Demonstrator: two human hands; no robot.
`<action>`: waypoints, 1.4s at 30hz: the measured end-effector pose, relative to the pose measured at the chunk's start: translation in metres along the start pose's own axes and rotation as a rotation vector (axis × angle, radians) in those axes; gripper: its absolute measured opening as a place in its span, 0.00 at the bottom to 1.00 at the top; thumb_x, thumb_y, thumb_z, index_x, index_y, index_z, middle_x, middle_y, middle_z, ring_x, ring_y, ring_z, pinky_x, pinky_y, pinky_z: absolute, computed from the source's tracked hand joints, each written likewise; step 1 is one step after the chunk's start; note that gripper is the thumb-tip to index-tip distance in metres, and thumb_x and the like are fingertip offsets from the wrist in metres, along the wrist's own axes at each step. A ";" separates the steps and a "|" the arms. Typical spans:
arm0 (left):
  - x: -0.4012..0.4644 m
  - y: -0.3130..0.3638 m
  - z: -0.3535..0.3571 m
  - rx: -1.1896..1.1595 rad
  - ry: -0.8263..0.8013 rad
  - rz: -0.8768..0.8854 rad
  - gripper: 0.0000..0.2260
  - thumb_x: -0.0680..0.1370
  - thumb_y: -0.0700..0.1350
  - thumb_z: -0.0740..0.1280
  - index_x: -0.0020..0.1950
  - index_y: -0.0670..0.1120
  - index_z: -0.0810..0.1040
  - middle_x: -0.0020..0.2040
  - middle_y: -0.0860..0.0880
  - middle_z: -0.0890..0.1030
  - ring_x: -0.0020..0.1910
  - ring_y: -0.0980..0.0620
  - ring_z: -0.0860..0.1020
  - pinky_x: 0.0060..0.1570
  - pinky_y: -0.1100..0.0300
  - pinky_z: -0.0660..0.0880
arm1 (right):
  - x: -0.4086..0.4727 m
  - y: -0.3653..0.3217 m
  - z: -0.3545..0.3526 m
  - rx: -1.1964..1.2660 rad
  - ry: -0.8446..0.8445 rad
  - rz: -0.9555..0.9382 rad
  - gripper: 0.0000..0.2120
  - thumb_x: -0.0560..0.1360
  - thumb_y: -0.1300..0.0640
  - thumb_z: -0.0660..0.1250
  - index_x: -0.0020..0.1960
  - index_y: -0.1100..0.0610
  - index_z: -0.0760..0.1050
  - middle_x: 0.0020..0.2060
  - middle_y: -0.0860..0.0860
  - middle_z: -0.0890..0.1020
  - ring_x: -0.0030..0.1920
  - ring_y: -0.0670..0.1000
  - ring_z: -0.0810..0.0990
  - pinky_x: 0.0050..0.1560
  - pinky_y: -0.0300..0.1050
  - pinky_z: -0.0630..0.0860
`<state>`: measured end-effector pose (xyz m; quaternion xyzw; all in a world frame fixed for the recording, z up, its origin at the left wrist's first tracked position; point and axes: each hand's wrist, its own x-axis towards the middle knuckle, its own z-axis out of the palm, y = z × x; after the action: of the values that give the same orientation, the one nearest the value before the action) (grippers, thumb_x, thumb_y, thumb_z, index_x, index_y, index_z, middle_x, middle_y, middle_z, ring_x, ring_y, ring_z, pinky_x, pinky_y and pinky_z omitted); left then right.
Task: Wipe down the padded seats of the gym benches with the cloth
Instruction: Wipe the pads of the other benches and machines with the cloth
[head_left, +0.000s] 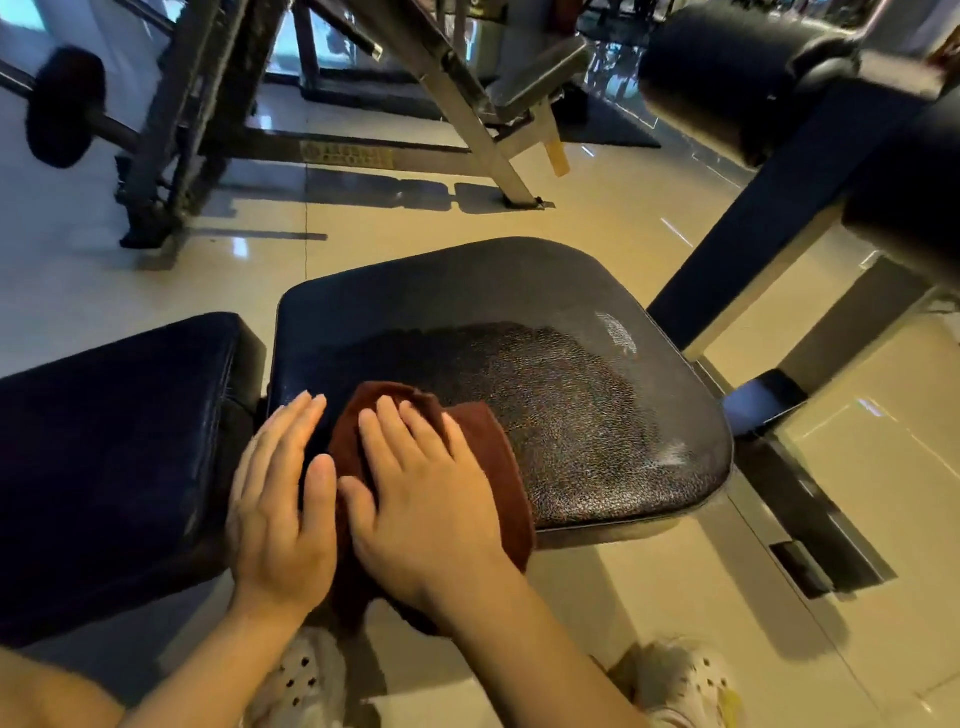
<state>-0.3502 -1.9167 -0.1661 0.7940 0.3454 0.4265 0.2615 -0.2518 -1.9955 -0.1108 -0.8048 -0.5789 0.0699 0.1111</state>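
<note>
Head view, looking down at gym gear on a glossy tiled floor (597, 218). Largest item: a dark padded seat (519, 312), leather-like and pebbled, with a wet-looking patch across its middle and a scuffed pale spot toward the far right. Just beside it on the left, a second dark pad (114, 441), separated from the seat by a narrow gap. Roller pads (727, 73) on a dark frame rise at the right; a barbell with a plate (65, 106) sits far left on a rack.

A brown cloth (483, 447) lies bunched on the seat's near-left corner, its lower part hanging over the front edge. The right hand (421, 499) lies flat on top of it, fingers straight and spread, pressing down. The left hand (283, 499) is also flat with fingers together, beside the cloth at the seat's left edge; whether it touches the pad cannot be told.

Handling judgement: the cloth looks soft, light and limp, so it will fold and slide freely; a flat palm over its bulk should steer it best. The seat surface looks firm and slick where damp.

White perforated clogs (680, 686) show below.
</note>
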 end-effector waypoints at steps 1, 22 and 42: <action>0.001 0.000 -0.001 0.003 -0.013 -0.002 0.24 0.81 0.53 0.48 0.74 0.46 0.65 0.72 0.53 0.66 0.72 0.53 0.64 0.72 0.52 0.58 | -0.005 0.006 0.002 0.010 0.047 0.029 0.29 0.82 0.42 0.48 0.79 0.55 0.54 0.79 0.52 0.55 0.79 0.49 0.50 0.75 0.48 0.40; 0.002 0.015 -0.002 0.302 -0.098 0.083 0.27 0.79 0.55 0.51 0.76 0.46 0.62 0.75 0.47 0.66 0.75 0.48 0.60 0.73 0.42 0.52 | -0.092 0.060 0.000 -0.080 0.382 0.488 0.29 0.79 0.42 0.51 0.71 0.57 0.72 0.69 0.52 0.74 0.71 0.53 0.70 0.72 0.50 0.57; 0.003 0.042 0.011 0.315 -0.069 0.148 0.26 0.78 0.55 0.56 0.74 0.45 0.67 0.69 0.44 0.75 0.64 0.42 0.74 0.56 0.42 0.73 | -0.103 0.110 -0.016 -0.182 0.468 0.563 0.25 0.80 0.41 0.50 0.65 0.53 0.75 0.65 0.51 0.78 0.68 0.54 0.72 0.72 0.52 0.55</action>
<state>-0.3254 -1.9421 -0.1403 0.8625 0.3395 0.3577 0.1133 -0.1798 -2.1280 -0.1255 -0.9331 -0.2979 -0.1400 0.1450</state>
